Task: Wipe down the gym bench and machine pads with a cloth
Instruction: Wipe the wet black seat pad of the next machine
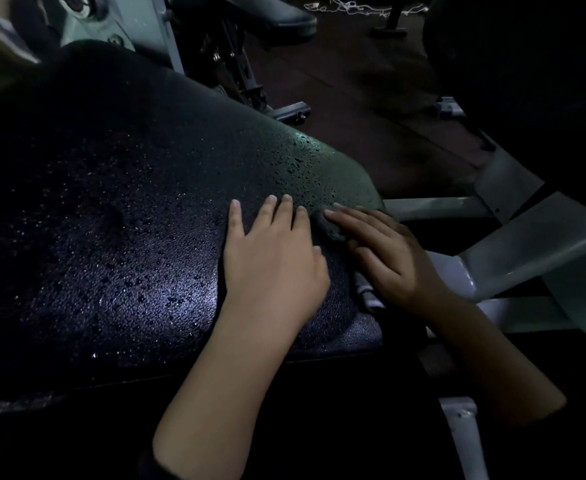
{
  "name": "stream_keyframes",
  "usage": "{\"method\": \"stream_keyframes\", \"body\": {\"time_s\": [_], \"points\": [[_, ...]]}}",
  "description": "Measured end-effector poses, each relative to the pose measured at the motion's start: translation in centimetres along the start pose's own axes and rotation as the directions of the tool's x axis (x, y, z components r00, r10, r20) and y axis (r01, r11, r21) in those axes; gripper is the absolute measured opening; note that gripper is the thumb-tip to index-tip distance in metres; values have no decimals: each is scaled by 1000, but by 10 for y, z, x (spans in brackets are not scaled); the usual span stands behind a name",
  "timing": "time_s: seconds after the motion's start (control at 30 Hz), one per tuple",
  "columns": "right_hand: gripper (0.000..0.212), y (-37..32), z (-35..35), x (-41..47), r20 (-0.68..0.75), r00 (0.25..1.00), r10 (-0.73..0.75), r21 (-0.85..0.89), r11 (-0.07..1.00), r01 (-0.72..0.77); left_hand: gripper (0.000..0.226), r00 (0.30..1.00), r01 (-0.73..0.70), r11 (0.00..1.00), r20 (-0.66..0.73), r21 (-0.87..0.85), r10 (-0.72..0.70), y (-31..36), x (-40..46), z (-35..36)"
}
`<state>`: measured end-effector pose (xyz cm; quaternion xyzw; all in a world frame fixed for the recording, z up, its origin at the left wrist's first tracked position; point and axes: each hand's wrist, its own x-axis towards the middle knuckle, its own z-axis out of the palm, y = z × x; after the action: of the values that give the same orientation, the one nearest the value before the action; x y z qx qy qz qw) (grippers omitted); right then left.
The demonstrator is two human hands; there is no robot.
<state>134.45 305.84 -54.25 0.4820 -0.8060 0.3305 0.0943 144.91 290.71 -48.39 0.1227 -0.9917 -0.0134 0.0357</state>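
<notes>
A wide black bench pad (118,209) fills the left and middle of the head view, its textured surface speckled with droplets. My left hand (274,261) lies flat on the pad's right part, fingers straight and spread. My right hand (391,258) lies beside it at the pad's right edge, its straight fingers pressing down a dark cloth (333,228). Only a small bunched piece of the cloth shows under the fingertips; a lighter strip (367,292) peeks out below the palm.
Pale grey machine frame bars (513,251) run off to the right of the pad. Another padded seat (267,15) and black adjustment struts (239,74) stand behind. The dark rubber floor (371,109) lies beyond. The scene is dim.
</notes>
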Motion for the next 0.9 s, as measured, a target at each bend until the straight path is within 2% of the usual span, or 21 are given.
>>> {"method": "stream_keyframes", "body": {"time_s": [0.17, 0.3, 0.43, 0.63, 0.73, 0.9], "points": [[45, 2, 2, -6, -19, 995, 97, -7, 995, -97, 63, 1000, 14, 998, -13, 55, -13, 1, 3, 5], [47, 5, -2, -11, 62, 996, 56, -68, 996, -52, 64, 1000, 15, 998, -16, 64, -14, 0, 1, 5], [44, 5, 2, -3, 52, 999, -3, -60, 998, 6, 64, 1000, 29, 997, 0, 74, -29, 3, 2, 5], [45, 14, 19, 40, 51, 998, 21, -79, 997, -17, 67, 999, 53, 994, -7, 91, -52, 5, 4, 6], [44, 38, 21, 77, 28, 996, 81, -95, 992, -78, 67, 999, 52, 995, -14, 83, -51, 4, 3, 7], [46, 96, 15, 82, 7, 946, 323, -8, 947, -323, 67, 999, 48, 995, -7, 89, -48, 4, 2, 7]]}}
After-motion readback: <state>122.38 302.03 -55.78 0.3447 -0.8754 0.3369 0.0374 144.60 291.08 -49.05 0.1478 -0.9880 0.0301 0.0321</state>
